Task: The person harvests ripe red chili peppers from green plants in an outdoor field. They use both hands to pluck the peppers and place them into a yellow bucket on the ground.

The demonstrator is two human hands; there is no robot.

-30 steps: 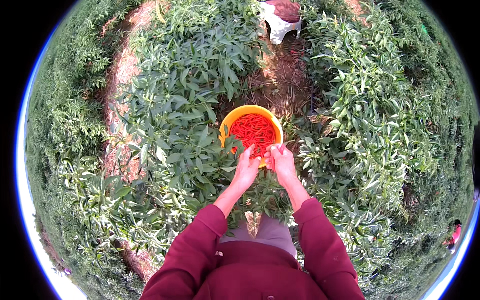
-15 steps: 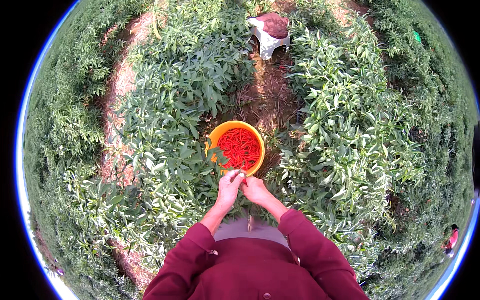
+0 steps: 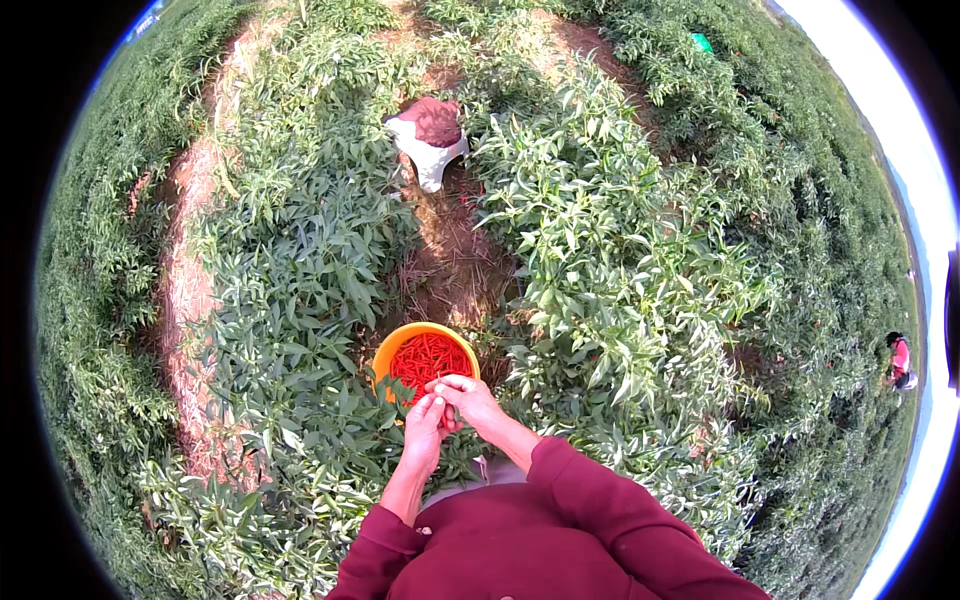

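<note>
My left hand (image 3: 424, 428) and my right hand (image 3: 474, 402) meet over the near edge of an orange bucket (image 3: 381, 368). Slender red chillies (image 3: 432, 354) fill much of what shows inside it. The fingertips of both hands are pinched together and touch each other. Whatever lies between them is too small and too hidden to name. The right hand's curled fingers cover part of the left one's tips. Green leaves overlap the bucket's left side, and my hands hide its near rim.
Leafy green plants (image 3: 600, 250) rise on both sides of a narrow dirt path (image 3: 450, 240). Farther up the path stands a white stool (image 3: 428, 160) with a dark red cushion (image 3: 432, 122). Another person (image 3: 901, 360) in pink is far off at the right.
The view has swung, so bucket and stool sit lower and farther left. My right hand has come up over the left fingertips; both stay pinched together.
</note>
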